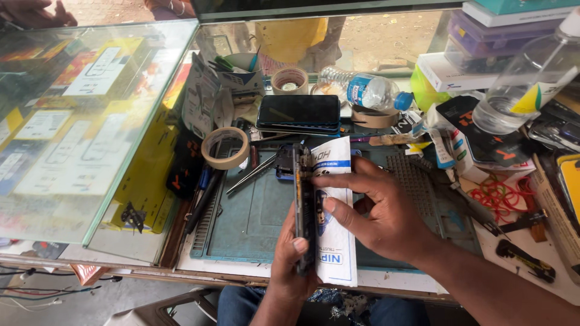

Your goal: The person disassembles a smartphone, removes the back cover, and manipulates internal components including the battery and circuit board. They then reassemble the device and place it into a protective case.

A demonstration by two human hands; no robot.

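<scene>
— What is in the hands?

— A dark phone [304, 211], stood on its edge over the teal work mat [254, 220]. The left hand [295, 256] grips its lower end from below, thumb on the near edge. The right hand [374, 211] pinches a white printed packet [336, 241] flat against the phone's side, fingers spread along it.

— And around them?

— Just behind lie metal tweezers [252, 174] and a second phone [299, 113], face up. A roll of tape [225, 148] sits to the left, a plastic water bottle [362, 90] on its side further back. Red rubber bands [501, 196] and a screwdriver [524, 261] lie to the right.

— Anything blocking the view?

— The packet hides the phone's far side.
</scene>
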